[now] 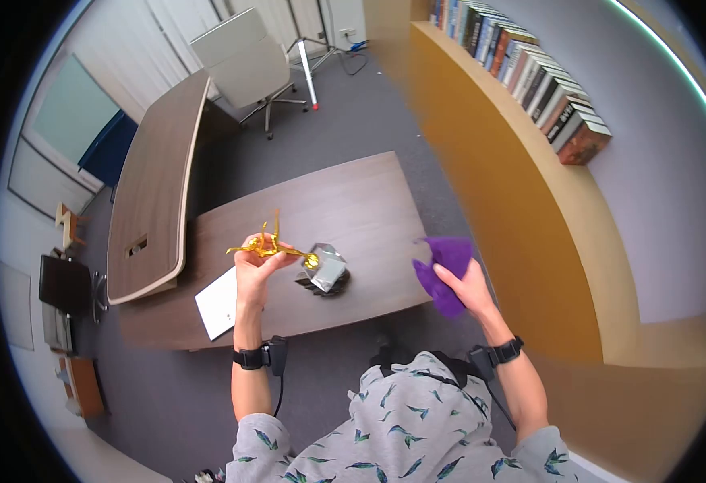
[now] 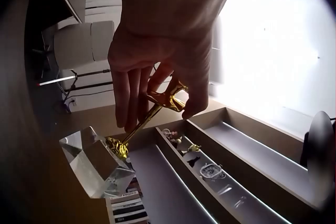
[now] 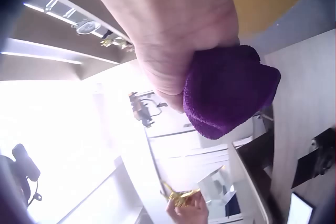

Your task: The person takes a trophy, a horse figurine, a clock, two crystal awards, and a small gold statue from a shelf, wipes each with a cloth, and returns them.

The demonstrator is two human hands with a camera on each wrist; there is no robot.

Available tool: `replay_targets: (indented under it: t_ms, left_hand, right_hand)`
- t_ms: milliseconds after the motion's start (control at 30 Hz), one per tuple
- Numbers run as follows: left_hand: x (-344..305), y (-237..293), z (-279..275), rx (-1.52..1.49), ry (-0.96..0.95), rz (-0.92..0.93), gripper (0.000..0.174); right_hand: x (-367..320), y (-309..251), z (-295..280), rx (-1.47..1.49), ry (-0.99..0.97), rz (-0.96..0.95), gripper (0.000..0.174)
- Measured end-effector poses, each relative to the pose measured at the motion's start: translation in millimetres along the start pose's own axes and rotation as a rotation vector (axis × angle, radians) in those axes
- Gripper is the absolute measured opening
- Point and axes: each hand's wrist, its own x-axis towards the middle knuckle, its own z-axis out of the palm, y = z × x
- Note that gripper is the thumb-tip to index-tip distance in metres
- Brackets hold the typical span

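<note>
My left hand (image 1: 253, 272) grips a trophy by its gold figure (image 1: 261, 246), with thumb and fingers around the figure's body. The trophy is tilted over, and its clear faceted crystal base (image 1: 326, 268) points right, above the table. In the left wrist view, the gold stem (image 2: 140, 124) runs down from the fingers to the crystal block (image 2: 86, 155). Off to the right, my right hand (image 1: 474, 288) holds a bunched purple cloth (image 1: 453, 254), apart from the trophy. The cloth (image 3: 226, 92) hides most of the right fingers in the right wrist view.
Below the crystal, a dark object (image 1: 338, 288) stands on the wooden table (image 1: 377, 209). A white sheet or booklet (image 1: 217, 304) lies near its front left edge. A curved desk (image 1: 155, 177) stands left, an office chair (image 1: 244, 60) behind. Books (image 1: 530, 72) line a right-hand ledge.
</note>
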Motion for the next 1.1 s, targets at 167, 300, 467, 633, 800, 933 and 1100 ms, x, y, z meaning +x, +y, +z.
replay_targets:
  t_ms: [167,300,467,633,800,933,1100]
  left_hand:
    - [-2,12,104,-0.121,-0.252,-0.077,0.023]
    - [-8,7,176,-0.145,-0.267,-0.252,0.026]
    - [-22,-15,242,-0.038,-0.435,-0.351,0.027]
    - [-37,-32,285,-0.277,-0.576,-0.421,0.038]
    - [-47,-44,315,-0.709,-0.723,-0.518,0.028]
    - [-57,-43,335,-0.653,-0.57,-0.509,0.025]
    - [-53,-56,342,-0.527,-0.201,-0.334,0.023]
  right_hand:
    - [4,-47,-3,0.115,-0.141,-0.152,0.038]
    - [-14,-37,-30,-0.127,-0.348,-0.266,0.056]
    - [-58,-5,-56,0.106,-0.418,-0.031,0.063]
    - [-85,4,-91,0.247,-0.348,-0.016,0.059]
    - [-97,1,-123,0.355,-0.444,0.016,0.057]
    - [-102,7,-129,0.175,-0.303,-0.074,0.054]
    - [-114,2,-125,-0.179,0.023,-0.141,0.045]
